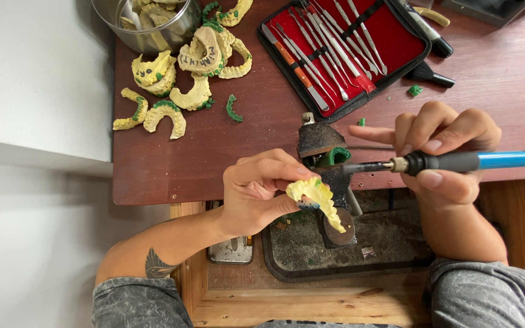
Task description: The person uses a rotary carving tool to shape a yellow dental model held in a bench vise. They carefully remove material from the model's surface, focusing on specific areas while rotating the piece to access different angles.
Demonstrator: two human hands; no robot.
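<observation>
My left hand (256,191) grips a yellow plaster dental cast (316,199) by one end, held just in front of the table edge. My right hand (445,155) holds a heated tool with a blue handle and black collar (475,161); its dark metal tip (366,167) points left, a short way above and right of the cast. A small black bench block with a green wax piece (333,156) sits between the two hands.
Several yellow dental casts with green wax rims (180,82) lie at the table's back left beside a metal bowl (153,27) holding more. An open red-lined case of metal instruments (341,45) lies at the back. A dark tray (347,249) sits in the open drawer below.
</observation>
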